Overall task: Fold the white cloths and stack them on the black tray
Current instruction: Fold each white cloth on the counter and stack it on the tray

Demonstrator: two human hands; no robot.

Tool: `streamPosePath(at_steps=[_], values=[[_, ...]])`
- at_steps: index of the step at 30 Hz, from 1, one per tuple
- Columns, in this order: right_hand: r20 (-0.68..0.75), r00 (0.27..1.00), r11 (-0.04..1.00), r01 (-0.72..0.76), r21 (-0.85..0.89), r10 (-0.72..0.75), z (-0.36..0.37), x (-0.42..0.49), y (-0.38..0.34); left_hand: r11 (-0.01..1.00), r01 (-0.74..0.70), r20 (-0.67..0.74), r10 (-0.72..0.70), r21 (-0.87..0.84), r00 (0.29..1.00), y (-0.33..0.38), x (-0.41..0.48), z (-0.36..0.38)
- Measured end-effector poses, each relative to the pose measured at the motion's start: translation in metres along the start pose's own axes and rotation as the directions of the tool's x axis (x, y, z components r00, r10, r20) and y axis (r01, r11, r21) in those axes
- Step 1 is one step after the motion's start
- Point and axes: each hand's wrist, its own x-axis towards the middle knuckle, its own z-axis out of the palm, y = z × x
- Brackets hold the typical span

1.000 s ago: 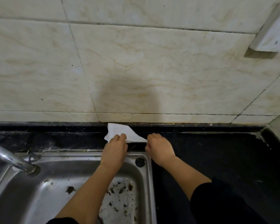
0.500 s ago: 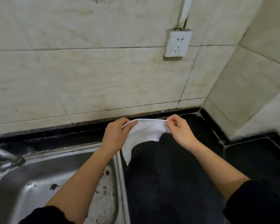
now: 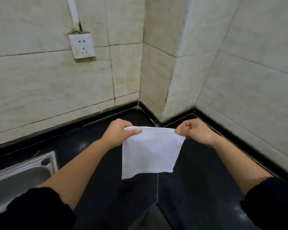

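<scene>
Sleeves (image 3: 35,211), black, cover your upper forearms nearest the camera. Your left hand (image 3: 118,135) and right hand (image 3: 195,131) each pinch a top corner of the white cloth (image 3: 150,153), which hangs stretched above the black counter (image 3: 198,188). Beyond, a sink (image 3: 22,171) sits left and a socket (image 3: 81,45) hangs on the tiled wall.

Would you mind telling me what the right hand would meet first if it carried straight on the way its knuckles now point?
Probably the tiled wall at the jutting corner beyond the right hand; nothing else shows between them, though depth is unclear.
</scene>
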Motion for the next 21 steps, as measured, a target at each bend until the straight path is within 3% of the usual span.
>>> streamPosePath(at_steps=[3, 7, 13, 16, 21], values=[[-0.068, 0.997, 0.997, -0.026, -0.078, 0.021, -0.042, -0.018, 0.031, 0.997, -0.039, 0.068, 0.035, 0.066, 0.997, 0.03, 0.017, 0.041], [-0.181, 0.982, 0.988, -0.081, -0.132, 0.056, -0.088, -0.038, 0.065, 0.993, -0.111, 0.031, 0.11, 0.031, 0.993, 0.064, 0.034, 0.087], [-0.365, 0.919, 0.985, -0.105, 0.14, 0.15, -0.129, -0.073, 0.096, 0.98, -0.164, -0.077, 0.156, -0.114, 0.985, 0.098, 0.045, 0.138], [-0.404, 0.888, 0.954, -0.111, 0.277, 0.22, -0.137, -0.091, 0.109, 0.962, -0.164, 0.0, 0.168, -0.217, 0.986, 0.105, 0.05, 0.151], [-0.253, 0.918, 0.935, -0.238, 0.262, 0.304, -0.142, -0.125, 0.137, 0.938, -0.182, 0.247, 0.259, -0.295, 0.934, 0.094, 0.035, 0.162]])
